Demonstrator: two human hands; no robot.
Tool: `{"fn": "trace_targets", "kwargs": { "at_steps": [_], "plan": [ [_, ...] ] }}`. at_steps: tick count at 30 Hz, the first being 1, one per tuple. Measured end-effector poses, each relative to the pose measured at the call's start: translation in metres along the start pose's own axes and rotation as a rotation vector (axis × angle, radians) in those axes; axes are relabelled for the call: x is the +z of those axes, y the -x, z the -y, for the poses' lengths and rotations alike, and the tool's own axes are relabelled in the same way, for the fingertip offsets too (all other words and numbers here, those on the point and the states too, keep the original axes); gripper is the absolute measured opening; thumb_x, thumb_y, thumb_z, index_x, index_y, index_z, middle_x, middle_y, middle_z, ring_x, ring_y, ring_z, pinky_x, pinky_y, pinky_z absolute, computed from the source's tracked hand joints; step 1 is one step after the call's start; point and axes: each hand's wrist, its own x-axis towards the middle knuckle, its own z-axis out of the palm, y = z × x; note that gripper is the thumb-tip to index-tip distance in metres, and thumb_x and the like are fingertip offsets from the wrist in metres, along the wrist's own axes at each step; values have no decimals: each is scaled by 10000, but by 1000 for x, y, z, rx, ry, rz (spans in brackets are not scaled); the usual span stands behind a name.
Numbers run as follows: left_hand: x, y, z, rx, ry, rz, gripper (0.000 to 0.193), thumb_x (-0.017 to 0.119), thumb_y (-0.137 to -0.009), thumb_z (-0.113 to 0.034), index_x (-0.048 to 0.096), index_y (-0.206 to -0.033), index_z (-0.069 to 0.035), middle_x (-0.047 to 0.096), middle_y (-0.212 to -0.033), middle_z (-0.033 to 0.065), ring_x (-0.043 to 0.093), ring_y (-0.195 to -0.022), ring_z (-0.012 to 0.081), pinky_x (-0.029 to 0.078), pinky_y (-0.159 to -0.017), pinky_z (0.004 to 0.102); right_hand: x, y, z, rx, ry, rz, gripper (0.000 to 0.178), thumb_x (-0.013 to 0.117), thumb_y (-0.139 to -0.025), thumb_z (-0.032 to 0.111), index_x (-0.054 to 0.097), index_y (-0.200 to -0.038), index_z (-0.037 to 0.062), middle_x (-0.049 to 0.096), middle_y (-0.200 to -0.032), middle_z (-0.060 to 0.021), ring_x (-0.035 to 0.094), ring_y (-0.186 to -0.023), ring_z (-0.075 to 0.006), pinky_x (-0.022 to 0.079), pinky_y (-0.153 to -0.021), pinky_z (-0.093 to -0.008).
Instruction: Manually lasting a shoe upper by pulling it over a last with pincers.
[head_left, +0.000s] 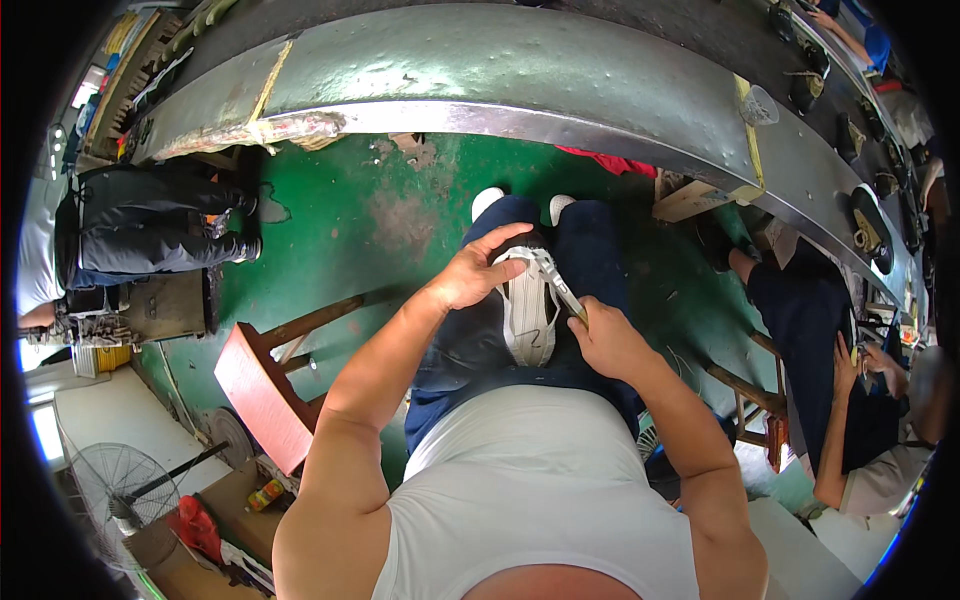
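Sits, viewed from above, in a white top (pixel 530 440) and dark blue trousers (pixel 595 240). Reaches the left arm forward, elbow slightly bent, to curl the left hand (pixel 472 275) around the far end of an upturned shoe (pixel 528 325), fingers closed over the dark part, thumb lying along the pale rim. Holds the shoe in front of the body at the lap, pale sole facing up. Bends the right elbow outward, forearm angling in, with the right hand (pixel 608 338) wrapped tightly around the handle of a slim metal tool (pixel 562 287). Points the tool away, head near the left thumb; cannot tell about contact with the shoe. Includes, far right, a clear cup (pixel 761 107) at the metal bench (pixel 600 60), contents indistinct. Shows, lower left near a fan (pixel 125 500), a brown box-like surface (pixel 222 500) with a yellow bottle-like item (pixel 265 495); cannot tell whether inside or on top.
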Motion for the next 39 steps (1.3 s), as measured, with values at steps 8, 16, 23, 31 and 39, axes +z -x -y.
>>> {"fn": "trace_targets", "kwargs": {
  "at_steps": [8, 16, 23, 31, 39],
  "plan": [
    [20, -16, 8, -66, -50, -272, 387, 635, -966, -103, 581, -1347, -67, 656, -1106, 11, 589, -964, 79, 498, -881, 251, -37, -8, 9, 175, -171, 310, 235, 602, -968, 198, 557, -998, -31, 678, -816, -133, 660, -709, -194, 534, -638, -354],
    [8, -18, 6, -90, 24, -223, 413, 632, -968, -85, 559, -1374, -66, 664, -1131, 37, 601, -987, 91, 503, -898, 261, -36, -6, 11, 162, -365, 286, 286, 479, -1046, 236, 573, -1007, -31, 664, -847, -79, 650, -729, -137, 525, -654, -291],
    [6, -23, 9, -128, -25, -194, 509, 664, -955, -139, 504, -1433, -67, 660, -1184, 67, 596, -1046, 122, 477, -961, 270, -23, -13, 27, -99, -352, -193, 290, 515, -1020, 250, 594, -997, -28, 670, -797, -116, 652, -698, -229, 520, -672, -369],
    [36, 16, 23, -77, -615, -305, 533, 517, -1020, -290, 442, -1400, 76, 617, -1244, 305, 595, -1209, 392, 452, -1017, 393, -8, -23, 1, 142, -254, -308, 588, 861, -724, 436, 580, -993, -5, 685, -879, -153, 683, -748, -305, 532, -715, -401],
    [34, 10, 4, -176, -473, -193, 380, 483, -886, -21, 609, -1243, 12, 695, -1000, 122, 614, -908, 135, 505, -842, 293, 22, -24, -23, 312, -308, -113, 485, 695, -764, 225, 568, -1130, -67, 680, -1009, -255, 676, -984, -390, 521, -886, -416]
  ]
}}
